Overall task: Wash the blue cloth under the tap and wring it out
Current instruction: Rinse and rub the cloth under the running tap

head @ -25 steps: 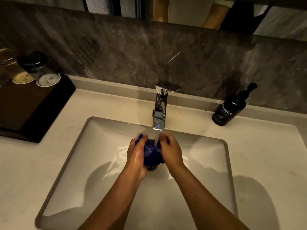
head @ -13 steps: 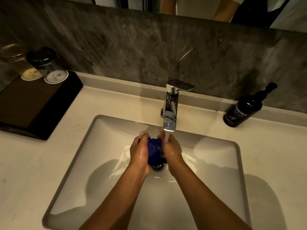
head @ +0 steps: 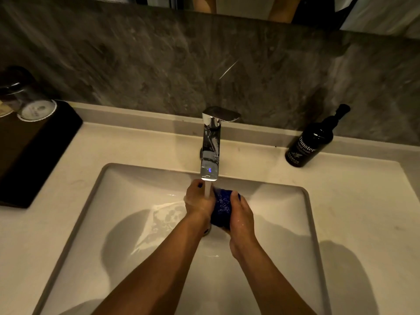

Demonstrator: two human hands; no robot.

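Pale stone tabletop under a dark marbled wall, white rectangular sink sunk into it. Chrome tap at the back edge, water running in a thin stream onto the left hand. Blue cloth bunched into a wad over the middle of the basin, just below the spout, pressed between both hands. Left hand closed on the cloth from the left, right hand closed on it from the right, fingers wrapped around it. Wet sheen on the basin floor to the left. Black soap bottle standing right of the tap; dark tray with upturned glasses at far left.
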